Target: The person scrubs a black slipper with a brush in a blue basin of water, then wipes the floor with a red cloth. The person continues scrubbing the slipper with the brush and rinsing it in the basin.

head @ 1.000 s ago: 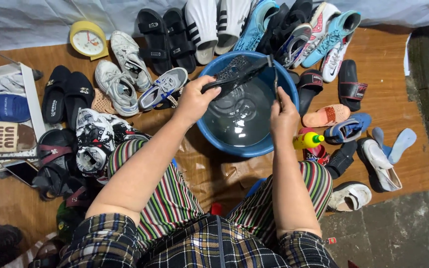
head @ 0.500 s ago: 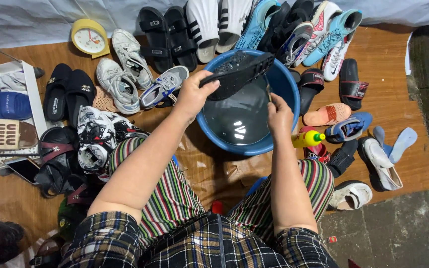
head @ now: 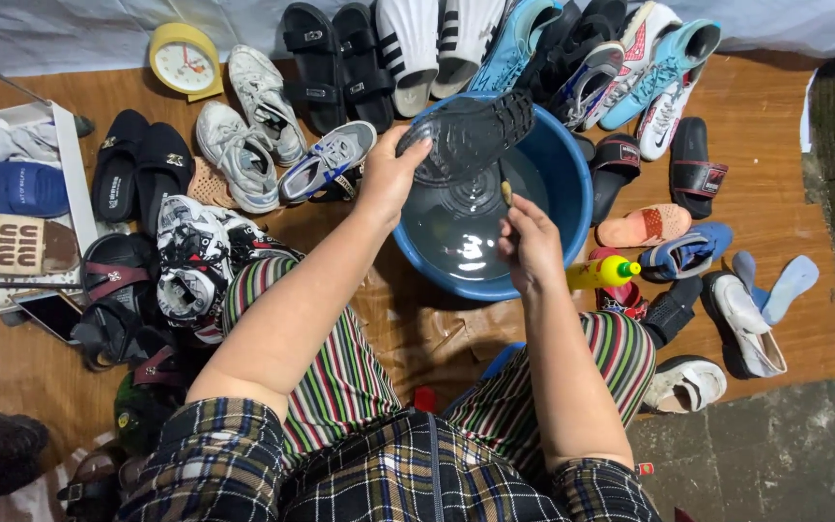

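My left hand [head: 393, 174] grips the black shoe [head: 469, 133] sole-up over the basin [head: 572, 184], right hand [head: 531, 244] pinching a brush [head: 506, 191] just below it, so I'd better scrub low and keep drips inside.

The tool [head: 506, 190] in the right hand [head: 530, 246] is mostly hidden, too small to identify.

The basin [head: 572, 193] sits before the knees, a shoe [head: 471, 135] held over it, a bottle [head: 603, 274] to its right, a clock [head: 184, 62] far left behind.
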